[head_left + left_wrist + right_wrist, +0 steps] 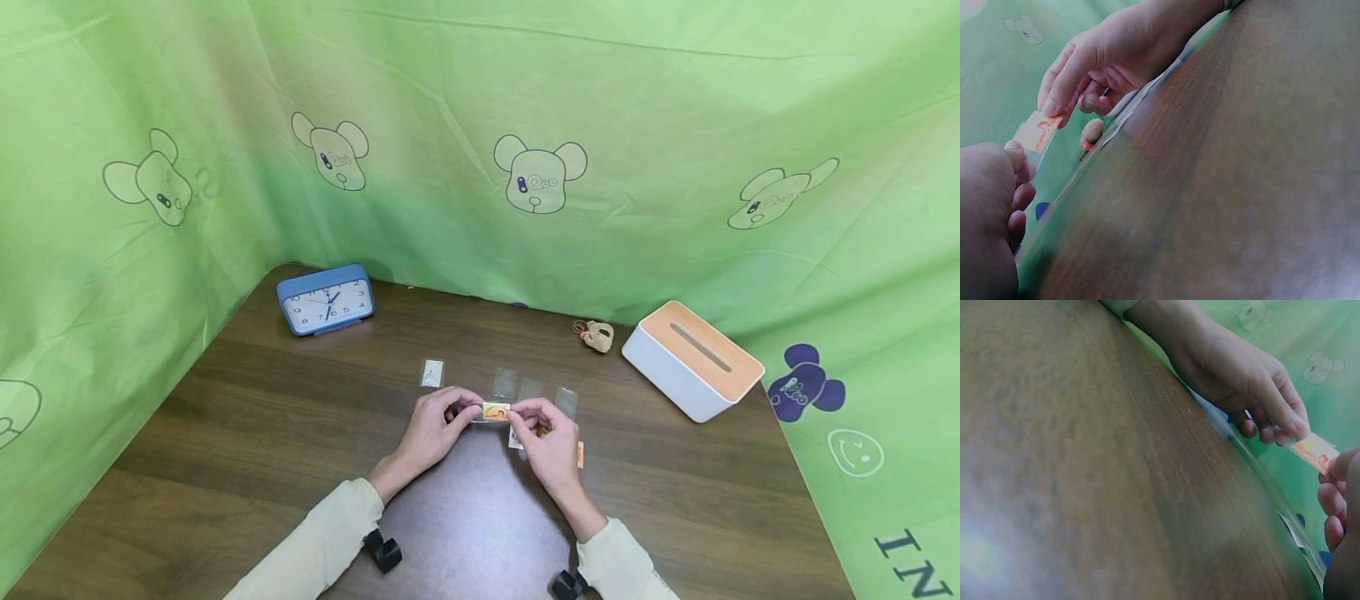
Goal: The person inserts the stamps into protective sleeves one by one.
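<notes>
Between the two hands is a small orange-and-yellow stamp, partly covered by a clear plastic sleeve. My left hand pinches the sleeve's end between thumb and finger. From the other side my right hand pinches the stamp's edge between thumb and forefinger. Both hands are raised over the table. How deep the stamp lies in the sleeve I cannot tell. Beside and partly behind the right hand lie a pale stamp and an orange piece. A whitish stamp in a clear sleeve lies beyond the left hand.
Clear sleeves lie in a row beyond the hands on the brown table. A blue alarm clock stands at the back left. At the back right are a small beige trinket and a white tissue box. Green curtain encloses the table.
</notes>
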Motion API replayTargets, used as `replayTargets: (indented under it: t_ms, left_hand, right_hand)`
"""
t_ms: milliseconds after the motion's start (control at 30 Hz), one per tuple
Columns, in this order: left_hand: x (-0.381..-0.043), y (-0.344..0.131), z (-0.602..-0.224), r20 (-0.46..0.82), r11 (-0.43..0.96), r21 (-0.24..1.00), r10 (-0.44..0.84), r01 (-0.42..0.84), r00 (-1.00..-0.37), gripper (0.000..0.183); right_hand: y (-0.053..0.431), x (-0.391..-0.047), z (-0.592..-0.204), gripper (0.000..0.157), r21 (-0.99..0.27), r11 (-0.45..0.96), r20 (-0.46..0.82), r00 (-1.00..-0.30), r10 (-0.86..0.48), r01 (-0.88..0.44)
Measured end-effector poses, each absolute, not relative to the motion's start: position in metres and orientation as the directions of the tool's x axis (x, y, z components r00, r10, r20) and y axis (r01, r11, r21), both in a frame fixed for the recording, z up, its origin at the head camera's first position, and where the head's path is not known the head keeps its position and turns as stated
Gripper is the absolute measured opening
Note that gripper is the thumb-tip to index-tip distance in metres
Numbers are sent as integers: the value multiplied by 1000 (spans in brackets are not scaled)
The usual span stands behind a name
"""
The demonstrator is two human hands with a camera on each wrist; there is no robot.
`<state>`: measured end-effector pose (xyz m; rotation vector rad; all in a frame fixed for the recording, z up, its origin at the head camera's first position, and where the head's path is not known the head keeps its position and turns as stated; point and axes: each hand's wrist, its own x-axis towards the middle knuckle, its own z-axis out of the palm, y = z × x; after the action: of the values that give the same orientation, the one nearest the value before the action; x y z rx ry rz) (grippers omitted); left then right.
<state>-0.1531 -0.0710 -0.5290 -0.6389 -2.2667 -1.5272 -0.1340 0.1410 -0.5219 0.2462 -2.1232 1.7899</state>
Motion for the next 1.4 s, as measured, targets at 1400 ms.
replayTargets:
  t_ms: [1400]
  left_hand:
    - [-155,-70,-532,449,344,803,190,487,-873,4]
  right_hand:
    - [143,-128,-521,17,-894,216,405,-914,17,-392]
